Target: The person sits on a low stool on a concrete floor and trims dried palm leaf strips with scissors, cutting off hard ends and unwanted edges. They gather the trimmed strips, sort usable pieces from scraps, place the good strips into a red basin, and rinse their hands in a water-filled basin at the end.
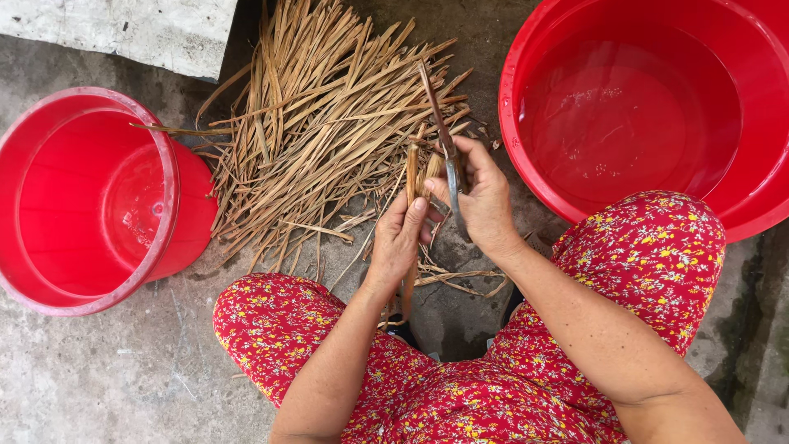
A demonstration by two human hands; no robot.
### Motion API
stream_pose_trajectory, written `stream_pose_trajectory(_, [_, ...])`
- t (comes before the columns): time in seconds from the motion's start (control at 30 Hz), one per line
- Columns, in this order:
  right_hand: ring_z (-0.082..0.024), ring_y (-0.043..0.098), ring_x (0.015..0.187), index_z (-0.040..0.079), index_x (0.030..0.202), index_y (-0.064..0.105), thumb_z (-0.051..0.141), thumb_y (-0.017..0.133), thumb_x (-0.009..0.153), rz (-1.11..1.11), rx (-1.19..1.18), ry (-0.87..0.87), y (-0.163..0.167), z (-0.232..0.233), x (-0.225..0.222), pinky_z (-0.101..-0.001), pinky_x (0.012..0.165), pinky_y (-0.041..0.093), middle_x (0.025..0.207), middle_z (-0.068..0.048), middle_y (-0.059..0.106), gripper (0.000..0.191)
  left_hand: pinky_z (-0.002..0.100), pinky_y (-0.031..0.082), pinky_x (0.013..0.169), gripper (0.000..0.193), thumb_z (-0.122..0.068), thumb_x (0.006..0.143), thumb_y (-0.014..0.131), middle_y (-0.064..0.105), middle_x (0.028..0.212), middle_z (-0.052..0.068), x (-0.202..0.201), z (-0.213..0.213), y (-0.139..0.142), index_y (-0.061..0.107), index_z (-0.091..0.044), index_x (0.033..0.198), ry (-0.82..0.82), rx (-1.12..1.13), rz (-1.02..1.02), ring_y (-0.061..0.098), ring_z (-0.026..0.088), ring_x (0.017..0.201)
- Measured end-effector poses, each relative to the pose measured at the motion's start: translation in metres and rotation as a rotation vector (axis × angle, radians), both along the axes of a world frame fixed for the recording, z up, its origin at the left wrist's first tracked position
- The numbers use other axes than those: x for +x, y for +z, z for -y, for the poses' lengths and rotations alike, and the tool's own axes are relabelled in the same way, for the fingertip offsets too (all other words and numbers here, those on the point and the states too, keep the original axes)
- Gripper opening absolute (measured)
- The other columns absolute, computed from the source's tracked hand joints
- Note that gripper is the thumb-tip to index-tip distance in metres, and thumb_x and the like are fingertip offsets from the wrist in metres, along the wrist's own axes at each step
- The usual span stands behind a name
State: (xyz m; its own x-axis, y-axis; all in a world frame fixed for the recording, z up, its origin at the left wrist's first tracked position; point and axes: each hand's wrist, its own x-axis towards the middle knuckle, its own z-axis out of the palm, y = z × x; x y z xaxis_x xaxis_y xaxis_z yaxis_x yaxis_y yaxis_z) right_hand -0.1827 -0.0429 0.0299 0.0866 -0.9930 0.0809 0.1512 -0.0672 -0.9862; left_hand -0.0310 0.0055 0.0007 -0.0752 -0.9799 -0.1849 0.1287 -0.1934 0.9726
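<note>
Left hand [397, 240] pinches a thin, stiff, light dry strip [410, 177] near its middle; right hand [481, 197] fingers closed round a knife [451, 168], blade at strip.

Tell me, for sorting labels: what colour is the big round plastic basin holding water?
Red, clearest in the head view: big round plastic basin.

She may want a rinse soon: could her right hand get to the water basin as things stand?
Probably yes: the basin sits open-topped just beside her right hand, nothing between; but that hand holds a knife.
</note>
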Motion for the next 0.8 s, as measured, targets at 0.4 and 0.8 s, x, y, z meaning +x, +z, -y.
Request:
stream_pose_trajectory(0.4, [-0.007, 0.064, 0.105, 0.006, 0.136, 0.054, -0.003, 0.078, 0.093, 0.136, -0.032, -0.019, -0.003, 0.005, -0.006, -0.0217, 0.095, 0.056, 0.113, -0.001, 0.065, 0.049, 0.033, 0.056, 0.091, 0.06, -0.021, 0.103, 0.065, 0.068, 0.121, 0.01, -0.008, -0.007, 0.023, 0.044, -0.011, 0.158, 0.063, -0.324, 0.631, 0.069, 0.02, 0.106])
stream_pose_trajectory(0.8, [-0.006, 0.062, 0.104, 0.007, 0.135, 0.056, -0.008, 0.074, 0.092, 0.25, 0.047, 0.092, 0.007, 0.002, -0.01, -0.022, 0.094, 0.056, 0.112, 0.001, 0.062, 0.049, 0.023, 0.053, 0.085, 0.029, -0.016, 0.099, 0.075, 0.068, 0.107, 0.001, 0.012, 0.006, 0.01, 0.064, -0.003, 0.123, 0.224, -0.031, -0.1, 0.063, 0.007, 0.095])
